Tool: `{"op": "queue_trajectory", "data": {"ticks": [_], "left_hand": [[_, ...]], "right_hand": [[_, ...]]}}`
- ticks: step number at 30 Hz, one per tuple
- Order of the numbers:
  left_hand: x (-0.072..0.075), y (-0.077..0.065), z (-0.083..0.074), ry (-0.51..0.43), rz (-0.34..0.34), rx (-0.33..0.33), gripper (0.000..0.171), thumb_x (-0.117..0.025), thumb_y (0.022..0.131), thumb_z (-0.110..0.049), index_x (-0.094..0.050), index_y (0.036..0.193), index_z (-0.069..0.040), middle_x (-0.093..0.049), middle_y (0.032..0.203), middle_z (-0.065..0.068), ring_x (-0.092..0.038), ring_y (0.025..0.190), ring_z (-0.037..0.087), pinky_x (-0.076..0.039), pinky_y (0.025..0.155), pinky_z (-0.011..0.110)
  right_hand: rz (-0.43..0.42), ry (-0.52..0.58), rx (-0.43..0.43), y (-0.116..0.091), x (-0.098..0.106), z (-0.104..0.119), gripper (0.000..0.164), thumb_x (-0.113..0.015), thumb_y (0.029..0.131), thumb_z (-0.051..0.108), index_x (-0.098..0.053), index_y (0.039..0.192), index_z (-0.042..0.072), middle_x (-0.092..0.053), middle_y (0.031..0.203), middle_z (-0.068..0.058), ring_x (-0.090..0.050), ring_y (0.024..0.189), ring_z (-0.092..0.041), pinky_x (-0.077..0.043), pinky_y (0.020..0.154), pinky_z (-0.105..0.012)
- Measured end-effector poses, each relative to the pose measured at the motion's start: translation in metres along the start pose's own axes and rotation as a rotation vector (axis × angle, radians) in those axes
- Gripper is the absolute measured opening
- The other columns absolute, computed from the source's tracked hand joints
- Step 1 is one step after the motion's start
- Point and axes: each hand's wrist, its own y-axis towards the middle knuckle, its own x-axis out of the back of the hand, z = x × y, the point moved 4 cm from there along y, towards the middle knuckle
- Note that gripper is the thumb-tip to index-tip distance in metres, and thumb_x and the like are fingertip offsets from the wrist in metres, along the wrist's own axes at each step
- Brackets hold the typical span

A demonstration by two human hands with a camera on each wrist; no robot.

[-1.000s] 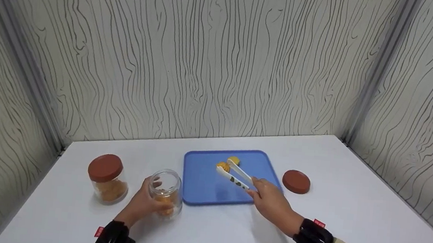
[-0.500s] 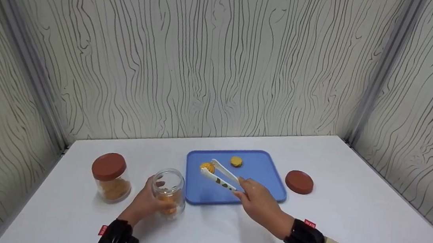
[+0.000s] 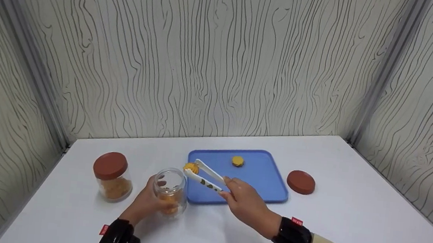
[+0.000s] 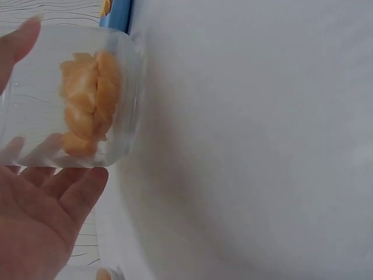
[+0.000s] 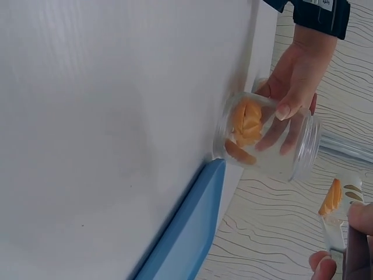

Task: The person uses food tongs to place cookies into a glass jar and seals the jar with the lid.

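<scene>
My left hand (image 3: pixel 150 201) grips a clear open-topped jar (image 3: pixel 170 190), thumb on one side and fingers round the other. Several orange cookies (image 4: pixel 90 99) lie at the jar's bottom. In my right hand (image 3: pixel 246 203) is a pair of white tongs (image 3: pixel 208 177) with dark spots. Between the tongs' tips sits one ridged orange cookie (image 3: pixel 191 168), close to the jar's rim and above the tray's left edge. The right wrist view shows that cookie (image 5: pixel 331 197) pinched beyond the jar's mouth. A yellow cookie (image 3: pixel 237 161) lies on the blue tray (image 3: pixel 250 184).
To the left stands another clear jar (image 3: pixel 115 188) with a brown lid (image 3: pixel 110 165) on it and orange cookies inside. A loose brown lid (image 3: pixel 301 182) lies right of the tray. Patterned panels (image 3: pixel 206 57) rise behind the white table (image 3: pixel 350 214).
My right hand has moved left, carrying the cookie in the tongs from above the tray's middle toward the jar. The left hand keeps its hold on the jar.
</scene>
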Motion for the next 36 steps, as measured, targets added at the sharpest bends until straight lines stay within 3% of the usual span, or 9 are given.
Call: {"op": "queue_trajectory", "data": {"ticks": [5,16,30,36], "left_hand": [[0.000,0.000,0.000,-0.006,0.009,0.037,0.104,-0.090,0.067,-0.021,-0.025,0.147,-0.002,-0.042,0.142,0.024,-0.040,0.130,0.044,-0.034,0.105,0.059],[0.002,0.001,0.000,0.004,0.017,0.047,0.105,-0.090,0.067,-0.021,-0.025,0.147,-0.003,-0.042,0.142,0.023,-0.040,0.130,0.043,-0.034,0.105,0.058],[-0.001,0.001,0.001,-0.032,0.005,-0.031,0.102,-0.090,0.066,-0.016,-0.026,0.144,0.003,-0.046,0.136,0.025,-0.040,0.129,0.042,-0.030,0.106,0.059],[0.001,0.000,0.000,-0.029,0.019,-0.009,0.101,-0.089,0.068,-0.018,-0.026,0.145,0.001,-0.042,0.139,0.026,-0.041,0.128,0.044,-0.032,0.106,0.058]], "right_hand": [[0.016,0.027,0.013,0.005,-0.005,0.006,0.043,-0.056,0.099,0.019,-0.054,0.128,-0.014,-0.052,0.083,-0.001,-0.044,0.069,-0.011,-0.040,0.058,-0.025],[0.051,0.030,0.002,0.015,-0.017,0.016,0.045,-0.055,0.100,0.022,-0.054,0.129,-0.012,-0.055,0.085,-0.002,-0.045,0.070,-0.011,-0.042,0.059,-0.024],[0.058,0.012,0.000,0.026,-0.034,0.023,0.047,-0.059,0.098,0.021,-0.053,0.130,-0.013,-0.059,0.092,-0.008,-0.048,0.076,-0.014,-0.044,0.064,-0.026],[0.051,0.055,-0.026,0.022,-0.029,0.013,0.048,-0.057,0.099,0.021,-0.050,0.132,-0.013,-0.058,0.094,-0.008,-0.047,0.077,-0.015,-0.043,0.064,-0.028]]}}
